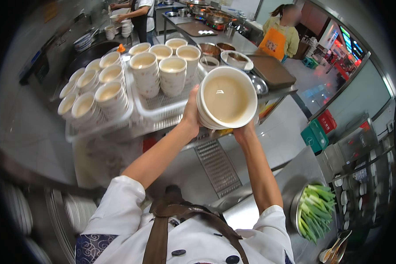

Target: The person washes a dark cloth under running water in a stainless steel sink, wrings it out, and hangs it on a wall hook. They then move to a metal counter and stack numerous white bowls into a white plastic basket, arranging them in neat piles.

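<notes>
A stack of white bowls (227, 96) is raised in front of me, its top bowl holding a cloudy beige liquid. My left hand (192, 112) grips the stack's left side. On the lower right, my right hand (245, 130) supports the same stack, its fingers mostly hidden behind the bowls. Just beyond my left hand stand several stacks of similar filled bowls (173, 76) in a white perforated plastic basket (151, 109). Farther left, a second basket (73, 133) carries more bowl stacks (108, 95), also with liquid in the top bowls.
Sauce pots (210, 49) and a brown tray (267, 71) occupy the counter at the back right. A metal bowl of green leeks (315, 211) sits on the right-hand counter. One person in an orange apron (274, 43) stands at the back right; another (140, 19) handles bowls at the back left.
</notes>
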